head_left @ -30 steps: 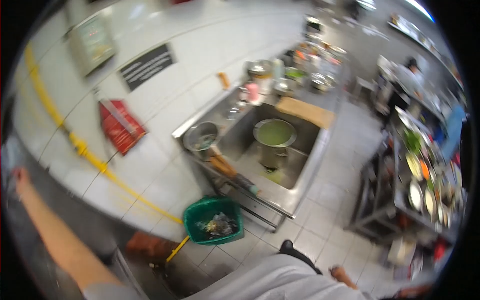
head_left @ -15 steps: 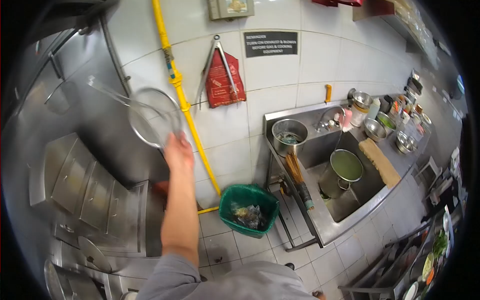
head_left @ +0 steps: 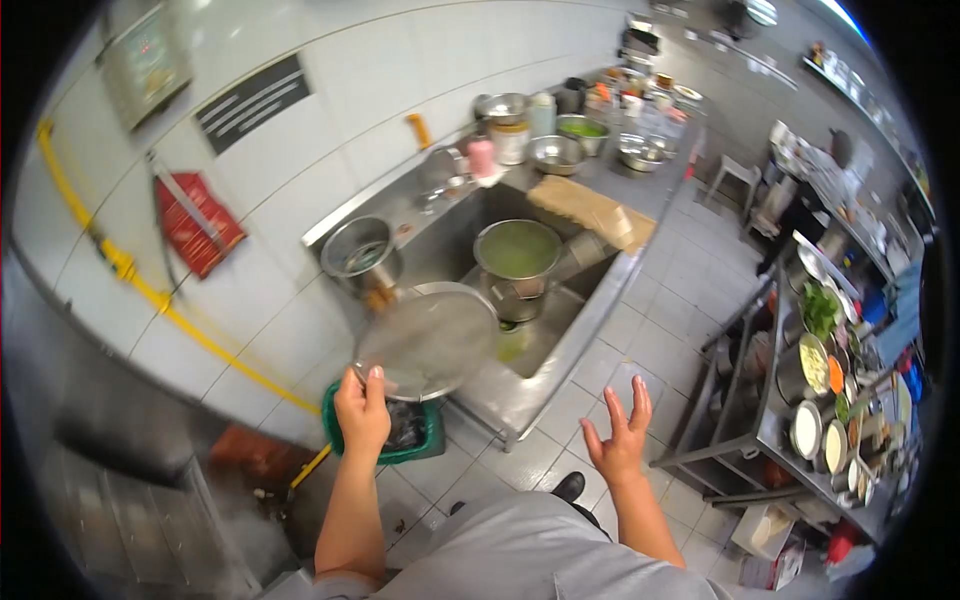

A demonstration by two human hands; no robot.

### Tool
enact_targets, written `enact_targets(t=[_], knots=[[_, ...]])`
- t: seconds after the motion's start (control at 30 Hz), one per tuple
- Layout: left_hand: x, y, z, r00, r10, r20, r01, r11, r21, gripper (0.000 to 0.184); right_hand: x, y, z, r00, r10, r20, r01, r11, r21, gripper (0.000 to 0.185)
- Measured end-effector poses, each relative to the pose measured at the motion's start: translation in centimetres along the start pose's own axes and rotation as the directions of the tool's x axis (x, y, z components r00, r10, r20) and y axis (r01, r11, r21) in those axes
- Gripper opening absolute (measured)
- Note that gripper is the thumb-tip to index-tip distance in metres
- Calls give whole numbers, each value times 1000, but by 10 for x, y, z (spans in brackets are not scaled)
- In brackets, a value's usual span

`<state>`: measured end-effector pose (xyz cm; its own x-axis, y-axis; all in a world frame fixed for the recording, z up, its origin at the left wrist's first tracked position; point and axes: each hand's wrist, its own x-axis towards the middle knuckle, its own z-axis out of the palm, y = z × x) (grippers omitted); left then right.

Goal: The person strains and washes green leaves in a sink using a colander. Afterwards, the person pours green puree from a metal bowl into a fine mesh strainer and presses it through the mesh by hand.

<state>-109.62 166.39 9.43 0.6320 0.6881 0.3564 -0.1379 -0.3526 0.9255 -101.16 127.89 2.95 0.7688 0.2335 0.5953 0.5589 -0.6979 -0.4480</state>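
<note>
- Head view: A person's left hand (head_left: pixel 365 412) grips the rim of a round, flat metal strainer (head_left: pixel 427 342), thumb and fingers pinching it at its lower left edge.
- The strainer sits just left of the frame's center, held in the air and overlapping the near left corner of a steel sink (head_left: pixel 535 400) in the view.
- The right hand (head_left: pixel 620 445), at lower center right, holds nothing, its fingers spread above a tiled floor (head_left: pixel 540 455).
- Inside the sink stands a metal pot (head_left: pixel 520 302) of green liquid (head_left: pixel 518 250); a brown cloth-like piece (head_left: pixel 575 208) lies along the sink's far right edge.
- A second pot (head_left: pixel 385 268), its contents hard to make out, rests at the sink's left corner; a green bin (head_left: pixel 428 447) stands below, partly hidden by the strainer.
- Steel bowls (head_left: pixel 557 155) and a pink container (head_left: pixel 482 157) line the upper center.
- At right, leafy greens (head_left: pixel 820 310) and filled containers (head_left: pixel 806 428) crowd a steel desk (head_left: pixel 765 425); another person (head_left: pixel 835 175), blurred, appears at upper right.
- A red bag (head_left: pixel 198 228) hangs on the white wall (head_left: pixel 375 50) at upper left, beside a yellow pipe (head_left: pixel 160 300).
</note>
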Motion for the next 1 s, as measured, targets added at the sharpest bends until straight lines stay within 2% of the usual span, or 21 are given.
enact_targets(t=[0.07, 0.13, 0.2, 0.23, 0.27, 0.3, 0.33, 0.4, 0.43, 0.47, 0.53, 0.57, 0.6, 0.67, 0.7, 0.77, 0.83, 0.9, 0.93, 0.97, 1.0], knots=[[-13, 17, 57, 944, 218, 249, -272, 939, 212, 15, 18, 33, -16, 941, -166, -295, 139, 984, -109, 74], [-21, 52, 119, 788, 320, 527, -485, 849, 210, 17, 32, 75, -36, 911, -171, -374, 103, 975, -195, 81], [-37, 61, 189, 726, 341, 598, -487, 868, 96, 20, 36, 120, -73, 999, 14, 41, -1, 955, -298, 75], [-42, 60, 220, 719, 340, 606, -486, 869, 89, 20, 31, 155, -81, 995, 1, 96, 25, 962, -272, 54], [-46, 57, 250, 658, 427, 621, -551, 835, 9, 20, 21, 184, -87, 995, 9, 95, 17, 961, -277, 54], [-48, 57, 276, 592, 510, 624, -607, 791, -71, 21, 7, 208, -93, 955, 213, 205, -168, 962, -214, 42], [-51, 62, 300, 591, 507, 627, -603, 794, -74, 21, -6, 228, -99, 861, 392, 324, -354, 919, -172, 35], [-58, 72, 337, 464, 543, 700, -618, 764, -183, 24, -27, 259, -111, 858, 414, 305, -371, 909, -191, 37], [-60, 69, 349, 484, 483, 729, -564, 810, -163, 35, -35, 272, -117, 859, 428, 280, -383, 901, -204, 43], [-57, 67, 359, 489, 482, 727, -558, 813, -164, 35, -40, 284, -122, 859, 427, 283, -379, 901, -210, 43], [-41, 63, 373, 601, 437, 669, -560, 828, -38, 39, -50, 304, -126, 807, 551, 212, -518, 833, -194, 52], [-31, 48, 374, 639, 312, 703, -505, 860, 77, 57, -57, 320, -125, 770, 598, 222, -575, 802, -163, 51], [-22, 41, 378, 635, 311, 707, -506, 859, 77, 57, -62, 332, -124, 768, 602, 221, -580, 799, -161, 51], [1, 31, 386, 762, 207, 614, -483, 813, 325, 72, -62, 349, -118, 616, 776, 134, -777, 627, -61, 47], [14, 25, 386, 757, 209, 619, -488, 812, 322, 72, -49, 350, -123, 568, 808, 157, -811, 582, -60, 42], [43, 7, 387, 796, 112, 595, -443, 778, 445, 81, -44, 372, -113, 567, 817, 100, -818, 573, -48, 41], [87, -18, 390, 800, 101, 592, -456, 744, 489, 78, -40, 399, -102, 567, 822, 45, -821, 569, -46, 40], [158, -54, 384, 753, 37, 657, -488, 701, 520, 74, -30, 427, -93, 584, 812, -5, -808, 581, -97, 37], [201, -91, 378, 779, -1, 627, -433, 722, 540, 65, -21, 441, -90, 591, 806, -7, -802, 587, -107, 37], [244, -121, 373, 844, -155, 513, -197, 801, 566, 60, -10, 455, -86, 555, 831, 38, -822, 555, -125, 35], [288, -151, 366, 890, -223, 398, -51, 817, 574, 55, 2, 470, -82, 517, 852, 81, -840, 523, -144, 33]])
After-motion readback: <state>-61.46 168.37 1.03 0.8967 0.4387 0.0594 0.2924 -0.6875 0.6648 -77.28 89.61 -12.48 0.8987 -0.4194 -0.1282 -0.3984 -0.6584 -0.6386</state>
